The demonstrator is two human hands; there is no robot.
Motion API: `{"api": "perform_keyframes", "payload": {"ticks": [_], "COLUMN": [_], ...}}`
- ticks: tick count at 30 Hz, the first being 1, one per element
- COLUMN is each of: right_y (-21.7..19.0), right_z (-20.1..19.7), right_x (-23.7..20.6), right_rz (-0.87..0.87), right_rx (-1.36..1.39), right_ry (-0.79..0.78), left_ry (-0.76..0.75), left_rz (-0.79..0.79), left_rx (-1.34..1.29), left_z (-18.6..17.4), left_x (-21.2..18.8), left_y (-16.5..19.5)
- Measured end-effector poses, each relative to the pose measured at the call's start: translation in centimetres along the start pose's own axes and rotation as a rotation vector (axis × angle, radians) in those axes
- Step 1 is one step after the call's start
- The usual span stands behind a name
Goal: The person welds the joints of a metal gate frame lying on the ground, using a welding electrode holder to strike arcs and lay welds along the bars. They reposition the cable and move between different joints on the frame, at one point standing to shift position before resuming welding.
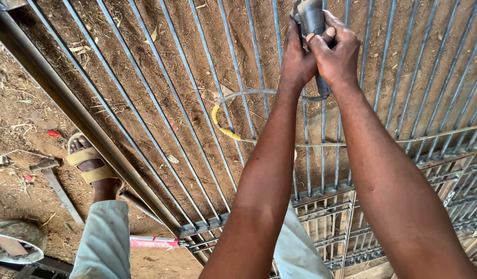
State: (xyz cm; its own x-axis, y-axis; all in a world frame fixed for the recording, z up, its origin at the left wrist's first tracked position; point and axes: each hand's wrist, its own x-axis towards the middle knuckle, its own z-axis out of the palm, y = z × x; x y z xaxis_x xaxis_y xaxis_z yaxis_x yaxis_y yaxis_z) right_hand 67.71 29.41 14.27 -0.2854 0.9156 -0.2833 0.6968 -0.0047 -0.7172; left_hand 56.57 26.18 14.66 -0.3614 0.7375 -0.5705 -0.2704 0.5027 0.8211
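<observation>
Both hands (321, 51) clasping grey power tool (312, 18), arms outstretched

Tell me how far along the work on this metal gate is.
Done, by the look of it: the gate frame and its thin bars are already assembled into a grille. In hand: the left hand and right hand both grip a grey power tool over the bars, its cable trailing across them. What is left cannot be judged; the tool's working end is out of view.

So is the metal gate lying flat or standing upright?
Lying flat: the metal gate spans bare dirt seen straight down through its bars, beside the person's sandalled foot.
</observation>
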Motion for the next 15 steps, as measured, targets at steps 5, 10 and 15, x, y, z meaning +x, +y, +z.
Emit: {"api": "perform_keyframes", "payload": {"ticks": [5,10,15], "right_y": [0.46,0.25,-0.31], "right_z": [-0.17,-0.3,-0.32], "right_x": [-0.19,-0.15,0.04], "right_rz": [-0.034,-0.063,0.021], "right_rx": [0.023,0.025,0.066], "right_ry": [0.001,-0.007,-0.024], "left_ry": [-0.009,-0.018,-0.052], "left_rz": [0.014,0.004,-0.024], "left_rx": [-0.011,0.01,-0.063], "left_z": [0.22,0.13,-0.01], "left_x": [0.09,0.14,0.36], "left_y": [-0.35,-0.34,-0.06]}}
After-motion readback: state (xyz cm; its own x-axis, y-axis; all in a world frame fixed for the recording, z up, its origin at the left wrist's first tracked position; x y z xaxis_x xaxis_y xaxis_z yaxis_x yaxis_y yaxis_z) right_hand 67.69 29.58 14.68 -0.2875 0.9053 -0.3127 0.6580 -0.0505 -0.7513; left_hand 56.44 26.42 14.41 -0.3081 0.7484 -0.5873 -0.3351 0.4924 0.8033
